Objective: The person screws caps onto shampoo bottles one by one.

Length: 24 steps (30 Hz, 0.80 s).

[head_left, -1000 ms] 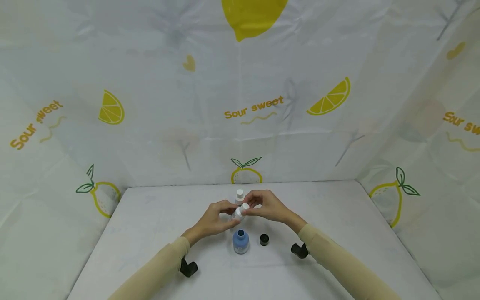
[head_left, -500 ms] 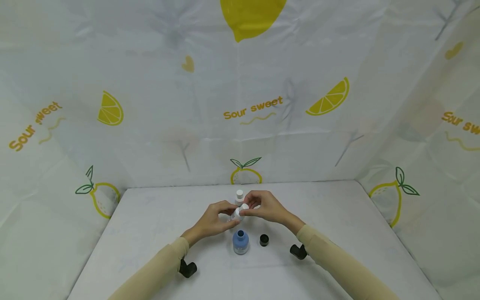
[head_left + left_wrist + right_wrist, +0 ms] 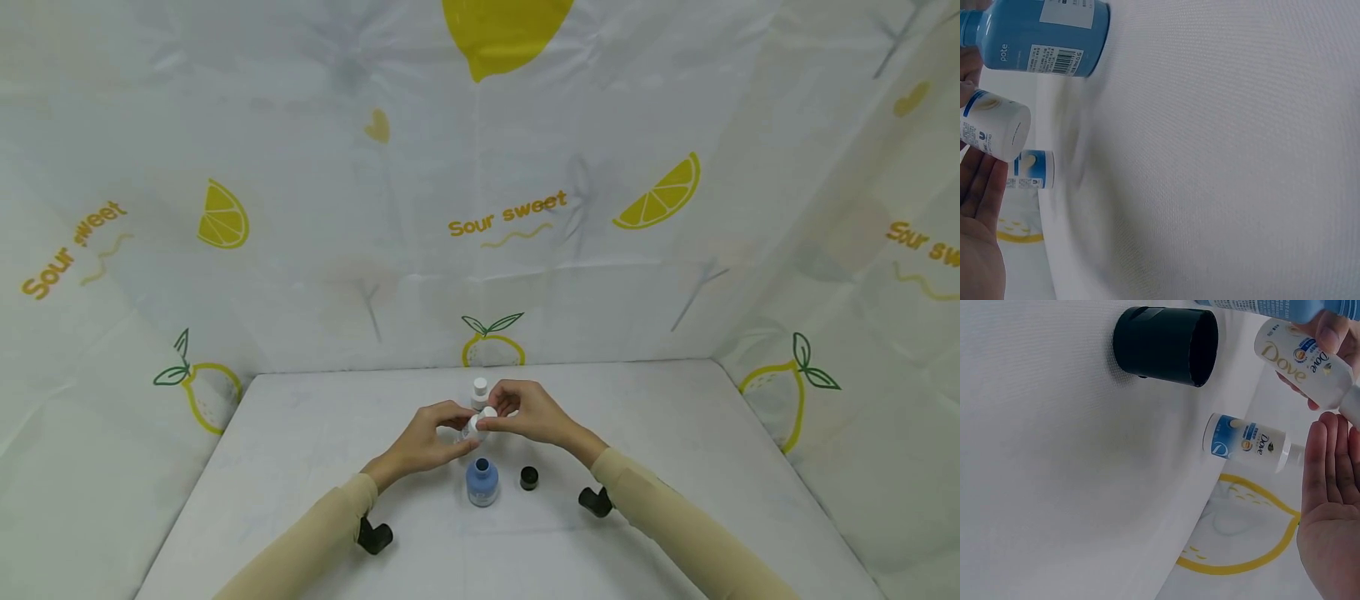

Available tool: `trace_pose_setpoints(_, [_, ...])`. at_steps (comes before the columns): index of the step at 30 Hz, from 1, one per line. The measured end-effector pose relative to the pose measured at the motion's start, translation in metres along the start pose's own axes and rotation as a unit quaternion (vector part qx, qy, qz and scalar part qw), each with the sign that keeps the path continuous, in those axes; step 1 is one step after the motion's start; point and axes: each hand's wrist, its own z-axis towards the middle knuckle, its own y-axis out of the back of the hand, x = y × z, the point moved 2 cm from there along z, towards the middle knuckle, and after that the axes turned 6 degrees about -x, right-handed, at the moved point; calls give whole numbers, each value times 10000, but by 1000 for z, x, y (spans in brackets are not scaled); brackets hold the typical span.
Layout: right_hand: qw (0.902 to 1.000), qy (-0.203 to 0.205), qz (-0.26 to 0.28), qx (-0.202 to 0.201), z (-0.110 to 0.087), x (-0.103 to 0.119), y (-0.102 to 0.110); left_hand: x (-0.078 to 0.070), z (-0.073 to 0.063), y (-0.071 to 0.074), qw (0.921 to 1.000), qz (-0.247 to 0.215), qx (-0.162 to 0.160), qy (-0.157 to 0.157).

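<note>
In the head view my left hand (image 3: 427,440) grips a small white Dove bottle (image 3: 1300,362) by its body, tilted with its top leaning right. My right hand (image 3: 536,412) pinches the bottle's white cap (image 3: 489,412) between thumb and fingers. The left wrist view shows the bottle's bottom held off the table. Behind the hands stands a second white Dove bottle (image 3: 480,392) with a blue label patch and its cap on. In front of them stands a blue bottle (image 3: 482,485), uncapped, its dark mouth showing.
A black cap (image 3: 528,478) sits on the table to the right of the blue bottle. Black wrist cameras (image 3: 375,537) hang below both sleeves. The white table (image 3: 300,433) ends at a lemon-printed curtain (image 3: 337,317) at the back and sides.
My right thumb has slid slightly left across the cap. The left hand keeps its hold on the white bottle, and the things on the table stay where they were.
</note>
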Motion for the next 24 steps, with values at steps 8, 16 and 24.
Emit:
trace_pose_setpoints(8, [10000, -55, -8, -24, 0, 0, 0, -3, 1, 1, 10000, -24, 9, 82])
trace_pose_setpoints(16, [9998, -181, -12, 47, -2, 4, 3, -2, 1, -1, 9999, -49, 14, 155])
trace_pose_setpoints(24, [9971, -123, 540, 521, -3, 0, 11, 0, -1, -2, 9998, -33, 43, 184])
